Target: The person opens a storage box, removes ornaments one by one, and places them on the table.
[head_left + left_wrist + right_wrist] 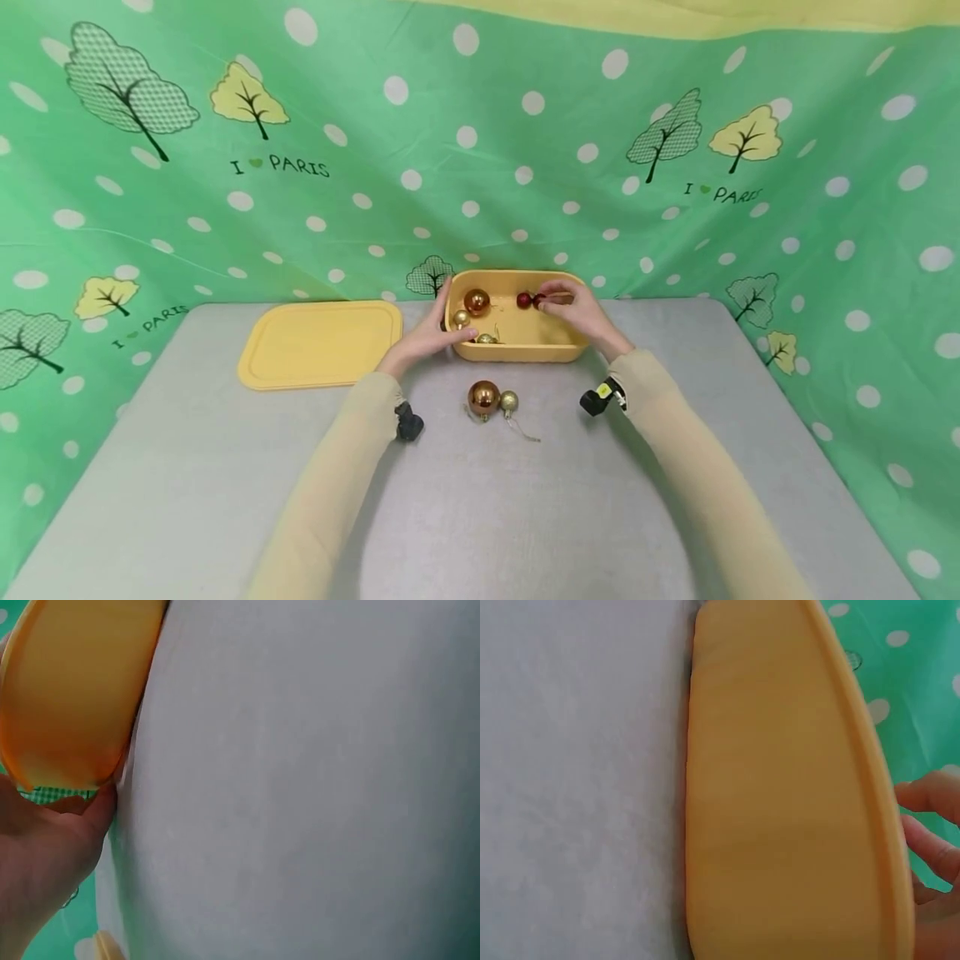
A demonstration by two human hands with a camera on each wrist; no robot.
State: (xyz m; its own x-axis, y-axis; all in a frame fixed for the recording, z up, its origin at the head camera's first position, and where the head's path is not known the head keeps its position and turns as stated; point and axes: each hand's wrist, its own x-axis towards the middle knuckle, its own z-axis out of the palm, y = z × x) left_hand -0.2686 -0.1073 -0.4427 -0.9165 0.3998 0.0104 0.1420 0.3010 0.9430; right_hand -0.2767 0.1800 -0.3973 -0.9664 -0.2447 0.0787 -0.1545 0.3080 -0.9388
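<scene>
While the left hand (431,335) gripped the yellow box (525,353), the right hand (572,312) pinched a red bauble (537,301), which I figured a sloppy pinch could drop.

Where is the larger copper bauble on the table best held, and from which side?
Probably hold the copper bauble by its widest part, from above and left: it is round, and the gold bauble sits close on its right.

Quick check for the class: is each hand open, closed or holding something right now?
Left hand: holding the yellow box at its left end.
Right hand: closed, pinching a small red ball at its fingertips.
</scene>
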